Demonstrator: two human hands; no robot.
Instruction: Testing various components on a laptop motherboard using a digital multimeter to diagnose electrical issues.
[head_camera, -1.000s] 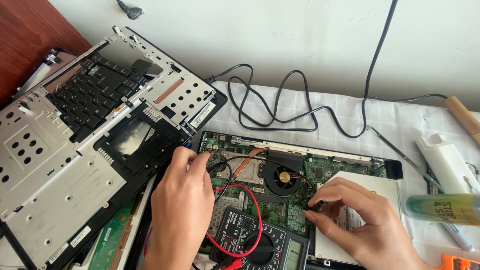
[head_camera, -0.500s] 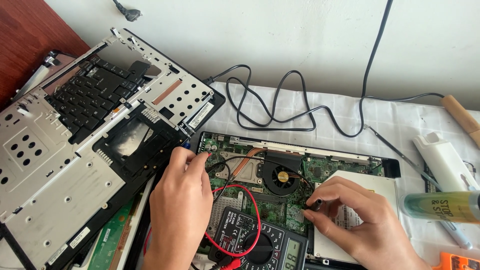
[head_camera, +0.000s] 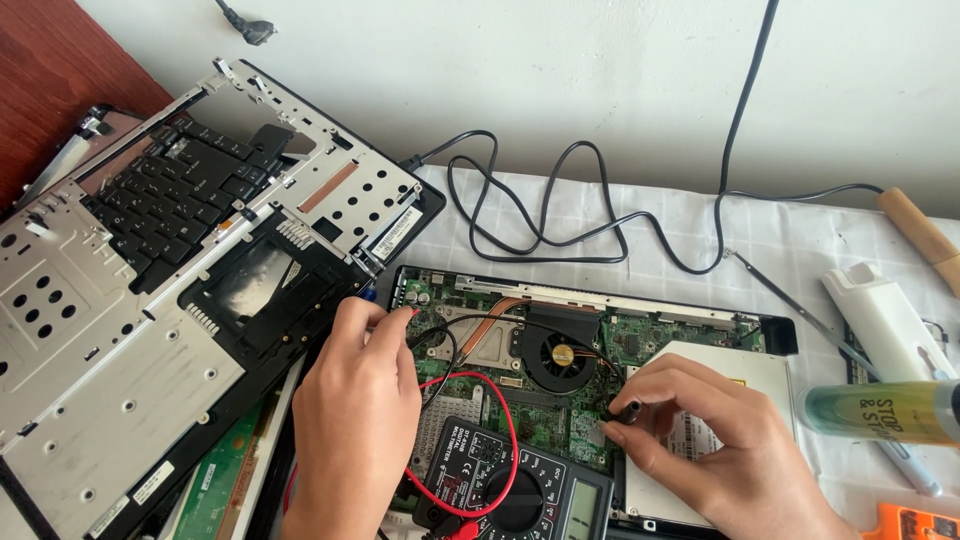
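Observation:
An opened laptop base with a green motherboard (head_camera: 560, 410) and a round fan (head_camera: 562, 355) lies in front of me. My left hand (head_camera: 355, 420) pinches a probe at the board's upper left corner, where a blue tip shows. My right hand (head_camera: 715, 445) holds a black probe tip (head_camera: 630, 410) down on the board right of the fan. A black multimeter (head_camera: 520, 490) rests on the board's near edge, with red and black leads (head_camera: 505, 420) looping over it to my hands.
A removed laptop top case with keyboard (head_camera: 170, 270) leans at the left. A black power cable (head_camera: 560, 215) coils at the back on the white cloth. A white plastic piece (head_camera: 885, 320), a yellow-green tube (head_camera: 880, 410), a wooden handle (head_camera: 915, 235) and an orange tool (head_camera: 915, 522) lie at the right.
Both hands have stayed on the board with only slight shifts; the right hand's probe sits at almost the same spot by the fan.

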